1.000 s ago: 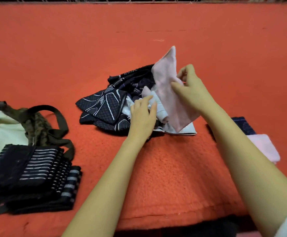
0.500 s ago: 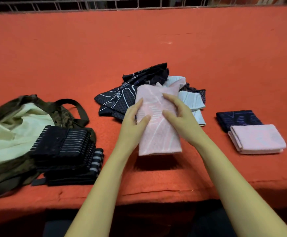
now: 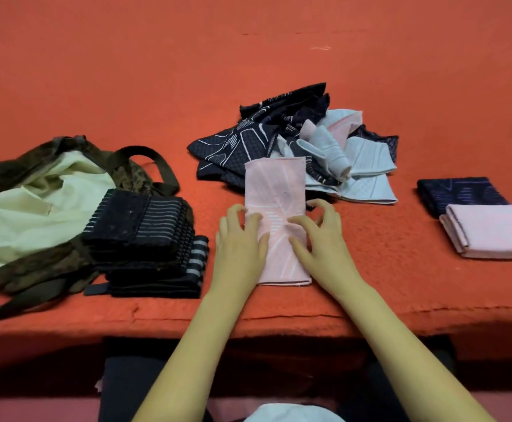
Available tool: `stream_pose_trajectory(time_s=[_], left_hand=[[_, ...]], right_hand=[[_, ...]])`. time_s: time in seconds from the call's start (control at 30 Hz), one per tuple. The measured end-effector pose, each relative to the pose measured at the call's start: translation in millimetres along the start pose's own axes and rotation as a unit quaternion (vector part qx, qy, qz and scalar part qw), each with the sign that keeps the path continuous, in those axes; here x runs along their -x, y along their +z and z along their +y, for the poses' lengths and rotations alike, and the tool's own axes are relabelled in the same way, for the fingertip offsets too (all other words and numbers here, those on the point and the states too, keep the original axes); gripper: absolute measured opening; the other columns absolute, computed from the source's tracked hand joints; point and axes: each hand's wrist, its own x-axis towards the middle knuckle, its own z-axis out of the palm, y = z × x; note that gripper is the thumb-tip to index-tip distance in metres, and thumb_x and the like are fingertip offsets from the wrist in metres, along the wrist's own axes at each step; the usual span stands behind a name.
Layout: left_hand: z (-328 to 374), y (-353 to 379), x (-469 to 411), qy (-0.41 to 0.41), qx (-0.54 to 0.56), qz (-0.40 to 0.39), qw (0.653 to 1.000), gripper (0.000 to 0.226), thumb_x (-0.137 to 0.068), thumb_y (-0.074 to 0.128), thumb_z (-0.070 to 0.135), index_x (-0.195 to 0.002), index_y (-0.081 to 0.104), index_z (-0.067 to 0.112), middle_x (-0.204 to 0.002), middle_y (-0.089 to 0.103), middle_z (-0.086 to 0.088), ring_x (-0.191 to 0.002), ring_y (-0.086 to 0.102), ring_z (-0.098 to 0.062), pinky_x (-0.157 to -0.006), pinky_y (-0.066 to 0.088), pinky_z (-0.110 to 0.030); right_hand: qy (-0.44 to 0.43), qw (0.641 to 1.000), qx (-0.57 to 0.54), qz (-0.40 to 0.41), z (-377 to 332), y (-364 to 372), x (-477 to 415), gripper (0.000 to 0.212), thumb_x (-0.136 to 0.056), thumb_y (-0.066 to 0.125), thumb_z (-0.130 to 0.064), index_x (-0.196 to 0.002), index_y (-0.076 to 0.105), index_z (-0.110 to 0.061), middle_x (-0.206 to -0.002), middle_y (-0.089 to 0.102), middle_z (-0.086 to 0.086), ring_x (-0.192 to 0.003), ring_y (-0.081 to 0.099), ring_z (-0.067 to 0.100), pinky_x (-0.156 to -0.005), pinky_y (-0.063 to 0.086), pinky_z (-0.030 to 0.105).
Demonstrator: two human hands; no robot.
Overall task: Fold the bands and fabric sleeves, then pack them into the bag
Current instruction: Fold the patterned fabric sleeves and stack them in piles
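Both hands lay on a pale pink fabric sleeve with faint white line markings, which was spread flat and lengthwise on the orange-red felt-like table covering, close to its near edge. The left hand rested at the sleeve's left border and the right hand at its right border, each with bent fingers whose tips touched the cloth. Whether either hand actually pinched the material or merely pressed on it could not be determined. The far end of the sleeve overlapped a loose heap of unfolded dark navy patterned and pale blue fabric pieces. To the right, well apart from the hands, a folded navy fabric piece lay with a folded pink fabric piece partly over its near corner. To the left, just beside the left hand, stood a stack of folded black bands with white stripes. That stack rested against an olive camouflage cloth bag with a pale yellow-green lining, which lay open and slumped, its dark straps spread on the covering.
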Motion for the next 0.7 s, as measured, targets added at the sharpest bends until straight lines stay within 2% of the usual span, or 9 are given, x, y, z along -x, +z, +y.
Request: stream_pose_trajectory(time_s=[0.07, 0.13, 0.2, 0.27, 0.4, 0.6, 0.7], left_hand=[[-5, -5, 5, 0.045, 0.017, -0.017, 0.999, 0.023, -0.083, 0.058, 0.030, -0.099, 0.057, 0.014, -0.105, 0.047, -0.007, -0.088, 0.048, -0.027, -0.077, 0.044, -0.039], [-9, -14, 13, 0.084, 0.089, -0.104, 0.987, 0.027, -0.083, 0.052, 0.045, -0.094, 0.054, 0.020, -0.094, 0.048, 0.004, -0.085, 0.047, -0.016, -0.078, 0.043, -0.032], [-10, -25, 19, 0.068, 0.178, -0.181, 0.965, 0.031, -0.075, 0.062, 0.053, -0.087, 0.054, 0.026, -0.085, 0.053, 0.013, -0.080, 0.046, -0.005, -0.077, 0.039, -0.022], [-11, -30, 22, 0.035, 0.234, -0.209, 0.949, 0.034, -0.064, 0.076, 0.051, -0.084, 0.057, 0.029, -0.083, 0.057, 0.015, -0.081, 0.049, -0.005, -0.078, 0.039, -0.020], [-16, -23, 23, 0.080, 0.189, -0.193, 0.960, 0.031, -0.064, 0.066, 0.062, -0.082, 0.054, 0.040, -0.087, 0.055, 0.016, -0.083, 0.046, -0.003, -0.082, 0.040, -0.029], [-13, -23, 31, 0.096, 0.168, -0.150, 0.970, 0.023, -0.084, 0.054, 0.055, -0.084, 0.056, 0.031, -0.086, 0.050, 0.015, -0.083, 0.041, -0.001, -0.081, 0.035, -0.023], [-11, -25, 31, 0.076, 0.168, -0.123, 0.975, 0.018, -0.090, 0.048, 0.050, -0.085, 0.048, 0.033, -0.084, 0.049, 0.017, -0.081, 0.043, -0.003, -0.080, 0.039, -0.030]], right_hand=[[-0.035, 0.999, 0.001, -0.019, -1, -4, 4, 0.021, -0.084, 0.059, -0.017, -0.104, 0.065, -0.014, -0.116, 0.047, 0.010, -0.098, 0.046, 0.026, -0.090, 0.039, 0.035], [-0.073, 0.996, -0.015, -0.058, 0, -8, 13, 0.022, -0.088, 0.049, -0.025, -0.098, 0.066, -0.015, -0.103, 0.051, 0.006, -0.092, 0.050, 0.025, -0.086, 0.039, 0.032], [-0.073, 0.995, -0.017, -0.067, 0, -11, 18, 0.026, -0.088, 0.045, -0.027, -0.096, 0.067, -0.015, -0.098, 0.053, 0.004, -0.088, 0.050, 0.023, -0.083, 0.038, 0.032], [-0.061, 0.996, -0.012, -0.058, -1, -10, 18, 0.029, -0.087, 0.044, -0.028, -0.095, 0.068, -0.014, -0.097, 0.054, 0.004, -0.087, 0.050, 0.023, -0.082, 0.038, 0.032], [-0.064, 0.996, -0.006, -0.054, -3, -9, 18, 0.027, -0.087, 0.045, -0.026, -0.094, 0.068, -0.013, -0.096, 0.055, 0.005, -0.087, 0.051, 0.024, -0.081, 0.040, 0.034], [-0.077, 0.993, -0.047, -0.072, -9, -18, 23, 0.022, -0.084, 0.051, -0.034, -0.090, 0.067, -0.021, -0.097, 0.054, -0.005, -0.091, 0.050, 0.017, -0.080, 0.042, 0.041], [-0.101, 0.991, -0.036, -0.082, -10, -17, 25, 0.025, -0.083, 0.055, -0.041, -0.090, 0.066, -0.020, -0.099, 0.055, -0.006, -0.092, 0.050, 0.016, -0.082, 0.041, 0.039]])
